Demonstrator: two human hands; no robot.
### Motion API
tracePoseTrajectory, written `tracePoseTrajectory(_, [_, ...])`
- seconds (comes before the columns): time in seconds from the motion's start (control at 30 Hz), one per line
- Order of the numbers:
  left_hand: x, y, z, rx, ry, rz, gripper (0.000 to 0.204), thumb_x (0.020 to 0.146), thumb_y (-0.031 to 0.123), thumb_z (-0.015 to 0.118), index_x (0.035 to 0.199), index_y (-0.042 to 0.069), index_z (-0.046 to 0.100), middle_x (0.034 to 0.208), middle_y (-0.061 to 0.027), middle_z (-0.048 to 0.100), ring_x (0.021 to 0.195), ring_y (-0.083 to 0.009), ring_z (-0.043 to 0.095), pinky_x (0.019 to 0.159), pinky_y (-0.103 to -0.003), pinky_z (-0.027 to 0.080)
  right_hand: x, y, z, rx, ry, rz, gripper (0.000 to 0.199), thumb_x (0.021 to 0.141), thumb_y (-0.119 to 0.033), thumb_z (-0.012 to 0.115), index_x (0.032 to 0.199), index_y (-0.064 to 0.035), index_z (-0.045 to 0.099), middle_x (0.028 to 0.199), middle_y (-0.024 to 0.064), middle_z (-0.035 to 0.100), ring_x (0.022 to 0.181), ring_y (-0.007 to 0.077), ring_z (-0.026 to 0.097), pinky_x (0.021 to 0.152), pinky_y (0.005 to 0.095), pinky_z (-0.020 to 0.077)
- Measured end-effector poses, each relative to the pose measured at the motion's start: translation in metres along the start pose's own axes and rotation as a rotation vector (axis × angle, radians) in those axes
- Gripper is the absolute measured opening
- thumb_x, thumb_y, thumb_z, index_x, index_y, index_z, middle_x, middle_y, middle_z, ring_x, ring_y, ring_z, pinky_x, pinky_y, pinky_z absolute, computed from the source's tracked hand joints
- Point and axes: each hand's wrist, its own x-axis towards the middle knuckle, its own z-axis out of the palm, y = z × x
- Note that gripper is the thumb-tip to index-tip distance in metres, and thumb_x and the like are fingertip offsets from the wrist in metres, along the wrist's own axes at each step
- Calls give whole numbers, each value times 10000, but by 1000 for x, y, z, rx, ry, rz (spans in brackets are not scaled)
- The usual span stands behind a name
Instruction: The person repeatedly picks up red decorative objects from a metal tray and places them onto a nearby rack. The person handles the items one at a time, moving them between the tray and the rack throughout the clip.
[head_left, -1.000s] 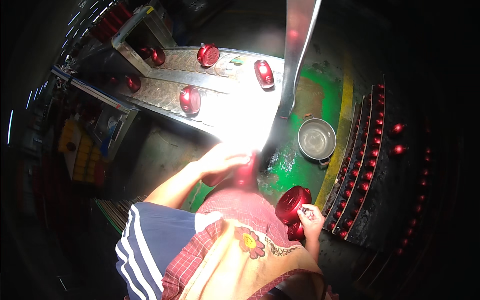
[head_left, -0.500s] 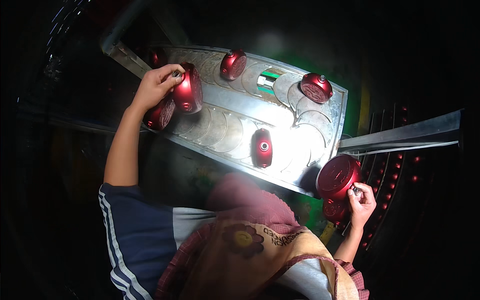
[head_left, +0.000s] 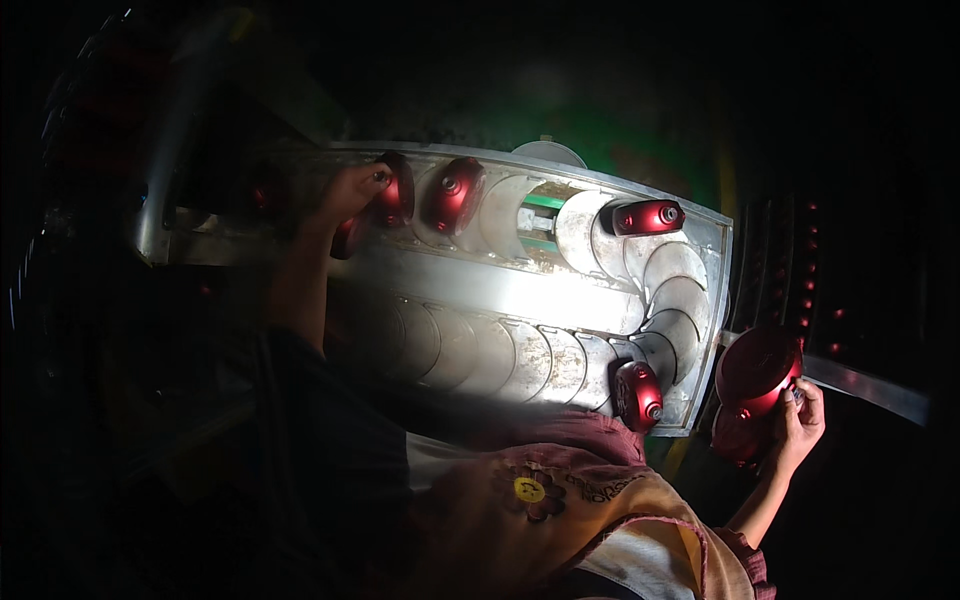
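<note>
While the left hand point(head_left: 352, 192) grips a red cup point(head_left: 393, 190) on the far metal tray point(head_left: 520, 295), the right hand point(head_left: 800, 425) clasps red cups point(head_left: 755, 372) at right.

The left arm reaches far and to the left, forearm bare and nearly straight, and the left hand point(head_left: 352, 195) closes its fingers around a glossy red rounded metal piece point(head_left: 392, 200). The right arm is bent at the near right, wrist cocked up, and the right hand point(head_left: 798, 425) grips a glossy red metal disc-shaped part point(head_left: 755, 368) from below.
</note>
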Motion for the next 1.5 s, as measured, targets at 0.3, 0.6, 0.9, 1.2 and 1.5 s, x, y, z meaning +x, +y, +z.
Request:
tracePoseTrajectory(0.3, [52, -140, -80, -77, 435, 129, 253, 948, 94, 614, 1193, 71, 673, 946, -43, 695, 759, -97, 635, 703, -213, 527, 8, -42, 28, -121, 97, -30, 195, 907, -1, 679, 1100, 2, 655, 1028, 1, 592, 864, 67, 512, 802, 196, 406])
tracePoseTrajectory(0.6, [95, -259, -84, -172, 396, -6, 286, 1010, 256, 585, 1191, 57, 683, 1091, -110, 720, 996, -208, 688, 843, -319, 559, 7, -144, 159, -320, 81, -94, 200, 894, 15, 697, 1091, -10, 674, 806, -72, 554, 663, -6, 438, 597, 144, 330])
tracePoseTrajectory(0.9, [3, -58, -68, -492, 234, -76, 265, 984, 156, 610, 1224, 64, 673, 967, -45, 688, 811, -83, 599, 698, -213, 466, 73, -183, 333, -361, -265, -30, 202, 833, -96, 780, 1010, -35, 705, 684, -79, 474, 653, 7, 425, 617, 180, 384])
tracePoseTrajectory(1.2, [51, 37, 49, -281, -3, 180, 564, 819, 95, 721, 1363, 102, 572, 1418, -129, 542, 1260, -264, 521, 1080, -378, 407, 80, -124, 441, -436, -533, 56, 268, 803, -160, 766, 1044, -67, 698, 787, 115, 667, 736, 253, 659, 710, 362, 513])
tracePoseTrajectory(1.5, [54, -6, 18, -340, 376, -39, 330, 800, -11, 724, 1121, 65, 731, 1112, -100, 708, 927, -180, 684, 846, -286, 522, 67, -143, 449, 53, -231, 17, 299, 867, -135, 764, 1147, -67, 686, 630, -64, 444, 592, 29, 398, 558, 212, 371])
